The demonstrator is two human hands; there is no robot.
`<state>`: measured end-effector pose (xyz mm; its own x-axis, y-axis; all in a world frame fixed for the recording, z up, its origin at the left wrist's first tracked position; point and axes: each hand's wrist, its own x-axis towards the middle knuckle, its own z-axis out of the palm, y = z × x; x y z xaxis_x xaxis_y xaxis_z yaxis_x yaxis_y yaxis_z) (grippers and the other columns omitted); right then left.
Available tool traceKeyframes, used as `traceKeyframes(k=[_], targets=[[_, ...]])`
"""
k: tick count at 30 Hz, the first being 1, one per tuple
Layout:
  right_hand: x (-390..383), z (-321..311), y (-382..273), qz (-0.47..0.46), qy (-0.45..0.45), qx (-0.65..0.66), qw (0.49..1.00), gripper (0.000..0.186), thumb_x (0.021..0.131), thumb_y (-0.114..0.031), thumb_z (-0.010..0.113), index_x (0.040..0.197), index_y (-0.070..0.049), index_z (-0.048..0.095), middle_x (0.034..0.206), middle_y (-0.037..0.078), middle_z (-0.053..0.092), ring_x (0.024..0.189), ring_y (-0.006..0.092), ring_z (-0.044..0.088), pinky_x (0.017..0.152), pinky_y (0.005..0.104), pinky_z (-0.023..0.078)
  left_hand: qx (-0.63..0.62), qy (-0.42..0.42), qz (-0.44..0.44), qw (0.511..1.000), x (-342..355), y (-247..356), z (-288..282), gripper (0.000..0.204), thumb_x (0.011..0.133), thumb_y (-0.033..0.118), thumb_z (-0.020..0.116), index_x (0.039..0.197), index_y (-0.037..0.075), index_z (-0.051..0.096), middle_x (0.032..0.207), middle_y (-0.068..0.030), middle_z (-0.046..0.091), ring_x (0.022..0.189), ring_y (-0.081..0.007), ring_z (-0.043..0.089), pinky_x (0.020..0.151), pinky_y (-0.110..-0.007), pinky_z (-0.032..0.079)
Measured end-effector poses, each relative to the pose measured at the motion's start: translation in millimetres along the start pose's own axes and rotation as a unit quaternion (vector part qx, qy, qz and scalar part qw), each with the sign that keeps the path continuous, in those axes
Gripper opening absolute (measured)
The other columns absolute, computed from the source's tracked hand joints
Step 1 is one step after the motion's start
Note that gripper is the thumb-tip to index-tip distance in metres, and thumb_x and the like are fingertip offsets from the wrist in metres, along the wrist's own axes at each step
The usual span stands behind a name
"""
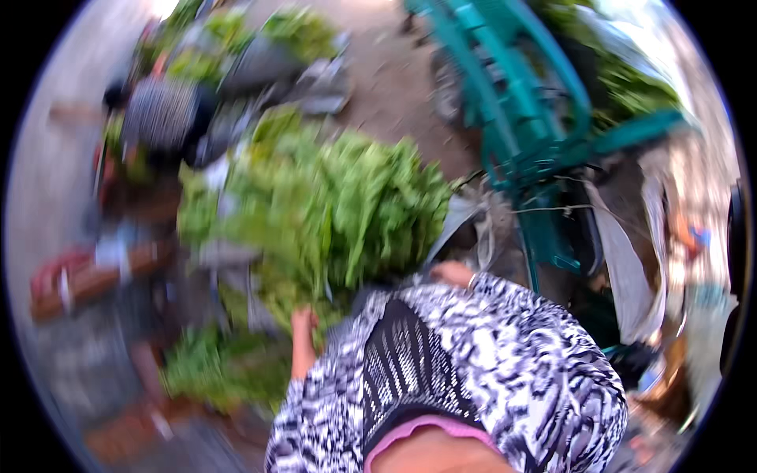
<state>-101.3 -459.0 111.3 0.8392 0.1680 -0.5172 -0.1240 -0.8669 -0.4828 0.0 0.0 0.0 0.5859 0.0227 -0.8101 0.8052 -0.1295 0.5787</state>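
Observation:
A big pile of leafy green stalks [331, 205] lies just in front of my body, with more greens [221, 363] lower at the left. My left hand [304, 322] is at the near lower edge of the pile, fingers curled; what they hold is not clear. My right hand [452, 273] is near the pile's right side, by pale plastic sheeting [461, 217]; its fingertips are too blurred and hidden to read.
A teal metal cart frame [512, 118] stands at the right, with white sacking [635, 284] and more leaves [627, 94]. Behind left are bundled greens [296, 31], a dark striped round bundle [158, 114] and a wooden plank [102, 280]. Bare dirt ground [378, 79] shows beyond.

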Motion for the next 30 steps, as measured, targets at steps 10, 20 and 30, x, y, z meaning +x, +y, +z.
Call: traceKeyframes(k=[10,20,30], targets=[[10.3,-42.7,17.0,0.022,-0.146,-0.089,0.985,0.031,0.081,-0.025,0.056,0.104,-0.006,0.063,0.1,0.015,0.065,0.093,0.0296,0.062,0.081,0.0366,0.048,0.119,0.126,-0.168,0.97,-273.5,-341.7,52.7,0.016,0.079,0.017,0.056,0.083,0.001,0.058,0.07,-0.0153,0.058,0.058,-0.0281,0.057,0.048,-0.037,0.041],[31.7,-31.3,-18.5,-0.077,-0.137,-0.128,0.979,0.02,0.08,-0.022,0.057,0.09,-0.009,0.069,0.081,0.014,0.066,0.075,0.0299,0.064,0.068,0.0376,0.049,-0.227,0.152,-0.2,0.941,-319.6,-296.5,146.0,0.016,0.082,0.021,0.056,0.083,0.005,0.058,0.069,-0.0059,0.059,0.051,-0.0158,0.057,0.04,-0.027,0.042],[21.5,-31.5,-10.3,-0.066,-0.235,-0.231,0.942,0.032,0.079,-0.036,0.058,0.086,-0.007,0.067,0.08,0.019,0.065,0.077,0.0353,0.063,0.07,0.0421,0.049,-0.262,0.227,-0.201,0.916,-316.8,-269.5,143.5,0.024,0.085,0.025,0.056,0.101,0.007,0.057,0.078,-0.0036,0.062,0.058,-0.0129,0.059,0.049,-0.025,0.045]])
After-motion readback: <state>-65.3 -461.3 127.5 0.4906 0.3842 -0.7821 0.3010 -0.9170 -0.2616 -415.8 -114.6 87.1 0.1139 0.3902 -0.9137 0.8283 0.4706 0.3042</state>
